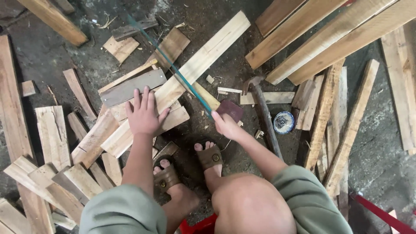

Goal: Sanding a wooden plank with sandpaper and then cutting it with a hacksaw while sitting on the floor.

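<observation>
My left hand point(143, 113) lies flat, fingers spread, on a long pale wooden plank point(203, 56) that runs diagonally over a pile of boards. My right hand point(225, 125) grips the dark reddish handle of a hand saw point(173, 67). Its thin greenish blade crosses the plank at an angle, reaching up and left. Both my feet, in brown sandals point(210, 157), rest on the ground just below the plank.
A hammer point(262, 108) lies to the right of the saw, beside a small round patterned bowl point(284, 122). Several planks lean at upper right point(329, 39). Short offcuts point(52, 134) cover the ground at left. A red object point(381, 214) shows at lower right.
</observation>
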